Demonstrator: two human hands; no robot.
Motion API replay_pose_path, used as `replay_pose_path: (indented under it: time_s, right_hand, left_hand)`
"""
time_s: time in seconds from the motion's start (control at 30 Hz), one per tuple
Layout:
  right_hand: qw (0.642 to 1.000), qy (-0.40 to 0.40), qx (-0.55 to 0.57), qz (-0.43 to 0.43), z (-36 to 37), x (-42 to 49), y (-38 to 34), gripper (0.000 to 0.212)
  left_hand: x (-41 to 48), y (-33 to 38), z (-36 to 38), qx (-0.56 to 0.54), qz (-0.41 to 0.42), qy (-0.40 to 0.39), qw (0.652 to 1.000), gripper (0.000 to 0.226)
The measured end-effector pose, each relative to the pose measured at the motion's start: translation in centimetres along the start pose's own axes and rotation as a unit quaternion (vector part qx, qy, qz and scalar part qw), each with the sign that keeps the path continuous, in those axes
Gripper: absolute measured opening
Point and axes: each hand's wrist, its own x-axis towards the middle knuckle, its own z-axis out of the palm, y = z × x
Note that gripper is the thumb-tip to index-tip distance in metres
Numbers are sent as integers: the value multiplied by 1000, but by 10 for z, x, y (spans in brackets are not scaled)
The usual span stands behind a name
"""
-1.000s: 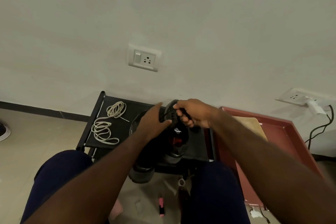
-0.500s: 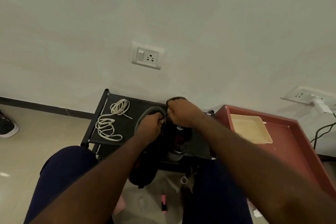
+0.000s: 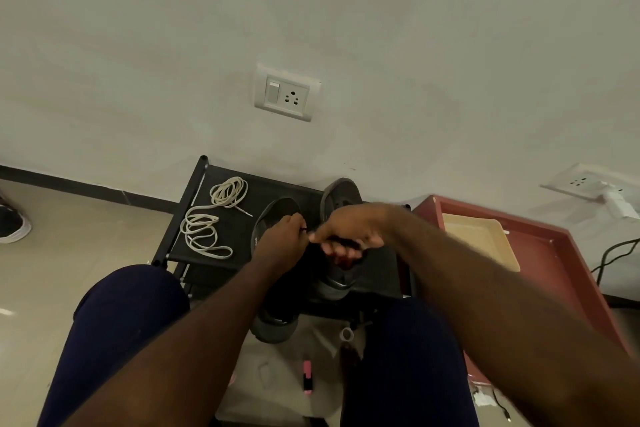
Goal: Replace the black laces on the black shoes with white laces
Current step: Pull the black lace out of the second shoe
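Note:
Two black shoes stand on a small black rack (image 3: 239, 232) against the wall. The left shoe (image 3: 277, 215) hangs over the rack's front edge; the right shoe (image 3: 337, 198) points its toe at the wall. My left hand (image 3: 282, 243) pinches a thin black lace (image 3: 304, 229) above the left shoe. Beside it, my right hand (image 3: 349, 230) curls its fingers round the black lace over the right shoe's opening. Two white laces lie on the rack's left part, one coiled (image 3: 230, 191) at the back, the other looped (image 3: 202, 232) in front.
A red tray-like table (image 3: 554, 253) with a beige tray (image 3: 481, 236) on it stands to the right. A pink marker (image 3: 307, 376) and small bits lie on the floor between my knees. Wall sockets (image 3: 287, 95) sit above the rack. Another shoe (image 3: 12, 224) lies at far left.
Both hands drew back from the right shoe's toe toward me. My left hand has let go of the shoe and now pinches the lace. The view shifted slightly.

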Motion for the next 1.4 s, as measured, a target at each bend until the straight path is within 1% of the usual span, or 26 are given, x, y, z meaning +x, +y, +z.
replay_pose_path:
  time_s: [0.03, 0.07, 0.1, 0.13, 0.17, 0.2, 0.23, 0.27, 0.3, 0.33, 0.37, 0.4, 0.43, 0.47, 0.53, 0.67, 0.8, 0.9, 0.93, 1.0, 1.07, 1.1, 1.13, 1.2, 1.27, 1.4]
  right_hand:
    - [988, -22, 143, -61, 3, -2, 0, 42]
    - [950, -21, 281, -134, 5, -1, -2, 43]
    - [887, -8, 413, -206, 9, 0, -6, 44]
    - [807, 23, 527, -264, 11, 8, -10, 44]
    - [739, 69, 593, -311, 14, 17, -13, 44]
    - [718, 137, 589, -344, 15, 29, -16, 42]
    - [753, 229, 506, -353, 16, 36, -19, 39]
    - [812, 333, 337, -339, 15, 41, -18, 36]
    - [858, 393, 111, -313, 13, 43, -17, 34]
    - [873, 378, -123, -282, 9, 46, -13, 33]
    - [857, 327, -318, -241, 7, 47, -10, 31]
    - [825, 284, -450, -189, 6, 46, -8, 28]
    - [796, 266, -525, -138, 7, 41, -8, 26]
    - [777, 264, -563, -92, 8, 40, -8, 24]
    - [760, 277, -586, -39, 8, 36, -8, 22]
    - [740, 337, -582, -4, -11, 24, -7, 20]
    - [768, 385, -511, 33, -42, 6, 5, 21]
    - [786, 426, -446, 44, -46, 8, 14, 15]
    - [801, 448, -394, 47, -48, 10, 16, 13]
    - [845, 478, -234, 55, -56, 11, 21, 16]
    - [884, 464, -44, 41, -65, 10, 26, 25]
    - [889, 454, 60, 19, -69, 9, 28, 28]
    - [878, 447, 169, -7, -71, 7, 29, 28]
    - [835, 433, 338, -44, -73, 2, 28, 24]
    - [823, 414, 384, -67, -71, -4, 25, 23]
    - [841, 367, 387, -90, -60, -10, 23, 29]
  left_hand:
    - [-1, 0, 1, 4, 4, 1, 1000, 21]
    - [-1, 1, 1, 6, 5, 0, 1000, 24]
    - [-1, 2, 1, 7, 5, 1, 1000, 25]
    - [0, 4, 0, 7, 0, -1, 1000, 24]
    - [2, 4, -2, 3, -6, -6, 1000, 23]
    - [3, 4, -4, -1, -15, -15, 1000, 24]
    - [5, 3, -6, -5, -23, -30, 999, 30]
    - [5, 1, -8, -1, -30, -49, 998, 40]
    - [4, 0, -9, 8, -34, -68, 997, 53]
    - [3, -1, -10, 17, -36, -84, 996, 64]
    - [1, -2, -10, 24, -34, -93, 995, 70]
    - [0, -1, -8, 28, -32, -96, 994, 71]
    - [-1, 0, -6, 35, -27, -93, 995, 70]
    - [-1, 2, -5, 41, -20, -89, 995, 68]
    - [-1, 5, -1, 46, -13, -92, 995, 67]
    - [-1, 4, 1, 42, -27, -92, 995, 69]
    - [-5, -1, 0, 4, -38, -44, 998, 66]
    - [-7, 2, 1, 61, -21, -6, 998, 54]
    - [-8, 4, 0, 98, -30, 11, 995, 50]
    - [-10, 5, -2, 144, -76, 28, 986, 48]
    - [-10, 4, -3, 147, -108, 17, 983, 47]
    - [-9, 3, -3, 140, -115, 10, 983, 44]
    - [-8, 3, -3, 129, -124, 8, 984, 42]
    - [-4, 4, -4, 98, -154, 11, 983, 39]
    - [-1, 7, -5, 73, -181, 4, 981, 42]
    - [0, 26, -6, 95, -217, -78, 968, 69]
